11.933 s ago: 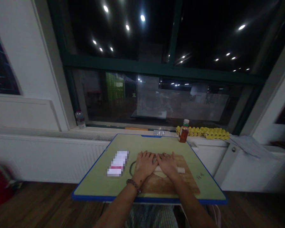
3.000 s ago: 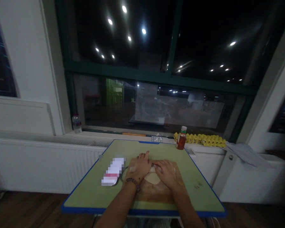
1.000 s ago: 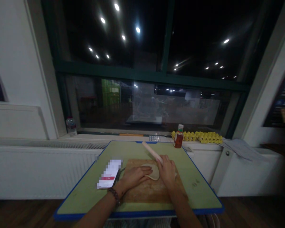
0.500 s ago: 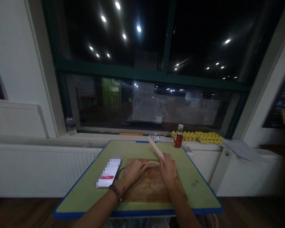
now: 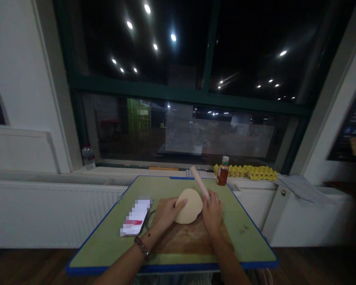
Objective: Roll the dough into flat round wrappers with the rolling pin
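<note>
A thin, pale round sheet of dough (image 5: 190,208) is held tilted above the wooden board (image 5: 186,239), its broad face toward me. My left hand (image 5: 169,211) grips its left edge, thumb across the front and fingers behind. In my right hand (image 5: 213,209) is a light wooden rolling pin (image 5: 199,181), slanting up and to the left. That hand lies close against the dough's right edge; whether its fingers also touch the dough I cannot tell.
The board lies on a green table with a blue edge (image 5: 95,253). A phone (image 5: 136,217) is at the left, beside a dark cable (image 5: 148,218). A bottle of reddish liquid (image 5: 222,172) stands at the back right, near yellow egg trays (image 5: 249,171). A clear bottle (image 5: 88,156) is on the sill.
The dough sheet has been lifted and turned from nearly edge-on to face me. The rolling pin has shifted slightly right and stands a little steeper.
</note>
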`<state>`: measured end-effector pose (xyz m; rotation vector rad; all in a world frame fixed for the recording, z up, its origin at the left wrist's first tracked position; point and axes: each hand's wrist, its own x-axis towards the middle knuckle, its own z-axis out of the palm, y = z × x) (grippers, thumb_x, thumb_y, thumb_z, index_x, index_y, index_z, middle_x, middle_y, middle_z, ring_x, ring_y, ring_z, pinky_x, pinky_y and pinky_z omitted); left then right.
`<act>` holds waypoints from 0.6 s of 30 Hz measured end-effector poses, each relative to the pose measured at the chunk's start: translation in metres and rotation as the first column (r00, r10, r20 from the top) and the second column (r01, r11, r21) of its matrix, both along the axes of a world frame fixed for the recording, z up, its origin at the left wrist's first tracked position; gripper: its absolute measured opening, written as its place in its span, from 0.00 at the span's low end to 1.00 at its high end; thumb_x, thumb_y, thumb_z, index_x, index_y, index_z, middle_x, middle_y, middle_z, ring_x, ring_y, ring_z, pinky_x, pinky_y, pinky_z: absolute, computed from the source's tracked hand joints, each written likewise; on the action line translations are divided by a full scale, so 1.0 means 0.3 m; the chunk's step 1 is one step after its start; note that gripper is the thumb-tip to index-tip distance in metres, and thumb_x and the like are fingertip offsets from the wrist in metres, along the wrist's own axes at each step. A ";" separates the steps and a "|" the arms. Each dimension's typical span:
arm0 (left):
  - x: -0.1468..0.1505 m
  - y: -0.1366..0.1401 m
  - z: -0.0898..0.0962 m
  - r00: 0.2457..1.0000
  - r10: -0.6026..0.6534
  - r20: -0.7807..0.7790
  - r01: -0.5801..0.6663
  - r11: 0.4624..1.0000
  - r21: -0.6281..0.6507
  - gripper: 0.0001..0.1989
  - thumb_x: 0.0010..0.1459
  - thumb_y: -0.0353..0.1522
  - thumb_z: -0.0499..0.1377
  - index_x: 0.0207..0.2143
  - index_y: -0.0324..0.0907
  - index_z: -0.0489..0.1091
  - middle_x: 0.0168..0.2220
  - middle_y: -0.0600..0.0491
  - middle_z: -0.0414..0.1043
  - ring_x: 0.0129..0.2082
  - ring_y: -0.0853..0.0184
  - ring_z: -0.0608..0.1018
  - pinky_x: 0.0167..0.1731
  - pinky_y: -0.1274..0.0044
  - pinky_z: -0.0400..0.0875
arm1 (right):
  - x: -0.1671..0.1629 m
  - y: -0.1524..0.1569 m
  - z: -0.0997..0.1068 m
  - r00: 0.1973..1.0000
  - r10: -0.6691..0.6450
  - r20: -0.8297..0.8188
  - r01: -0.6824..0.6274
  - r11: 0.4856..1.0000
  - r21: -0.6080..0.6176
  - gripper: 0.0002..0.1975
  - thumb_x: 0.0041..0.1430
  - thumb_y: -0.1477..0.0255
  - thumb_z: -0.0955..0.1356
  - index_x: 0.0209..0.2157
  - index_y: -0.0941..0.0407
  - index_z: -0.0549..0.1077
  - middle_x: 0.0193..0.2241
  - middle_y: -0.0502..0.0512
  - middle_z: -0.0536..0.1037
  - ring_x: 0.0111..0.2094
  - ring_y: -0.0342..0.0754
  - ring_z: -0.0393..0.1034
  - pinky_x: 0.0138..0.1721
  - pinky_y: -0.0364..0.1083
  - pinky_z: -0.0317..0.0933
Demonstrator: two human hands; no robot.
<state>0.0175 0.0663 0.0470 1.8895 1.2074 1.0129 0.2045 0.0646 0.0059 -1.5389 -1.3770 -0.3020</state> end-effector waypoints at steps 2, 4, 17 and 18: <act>0.003 -0.011 -0.001 0.999 -0.007 0.054 0.008 1.000 -0.024 0.26 0.55 0.52 0.51 0.25 0.38 0.71 0.23 0.53 0.71 0.26 0.66 0.70 0.24 0.78 0.59 | 0.002 0.001 0.000 1.000 -0.003 -0.005 0.003 1.000 0.000 0.18 0.67 0.64 0.54 0.45 0.55 0.70 0.42 0.59 0.76 0.43 0.53 0.68 0.43 0.49 0.54; 0.001 -0.016 -0.015 0.991 -0.054 0.125 0.061 0.996 -0.058 0.24 0.54 0.51 0.53 0.28 0.38 0.73 0.28 0.51 0.75 0.29 0.64 0.72 0.27 0.77 0.63 | 0.002 -0.001 0.001 1.000 0.000 -0.009 0.000 1.000 -0.005 0.18 0.67 0.63 0.54 0.45 0.55 0.70 0.41 0.59 0.76 0.42 0.53 0.68 0.43 0.49 0.54; -0.002 0.073 -0.168 0.995 -0.053 0.090 0.066 0.987 -0.148 0.29 0.53 0.55 0.51 0.26 0.37 0.72 0.25 0.50 0.74 0.26 0.64 0.72 0.25 0.76 0.61 | -0.007 -0.008 0.000 0.999 0.027 0.037 -0.027 0.999 -0.020 0.20 0.69 0.62 0.52 0.46 0.55 0.69 0.42 0.58 0.75 0.43 0.52 0.68 0.43 0.48 0.53; -0.004 0.072 -0.165 0.996 -0.046 0.075 0.056 0.988 -0.141 0.29 0.53 0.55 0.51 0.25 0.37 0.72 0.24 0.51 0.73 0.26 0.65 0.71 0.25 0.77 0.60 | -0.007 -0.008 0.000 0.999 0.029 0.038 -0.028 0.999 -0.023 0.20 0.69 0.62 0.52 0.45 0.55 0.69 0.42 0.58 0.75 0.42 0.51 0.68 0.43 0.48 0.53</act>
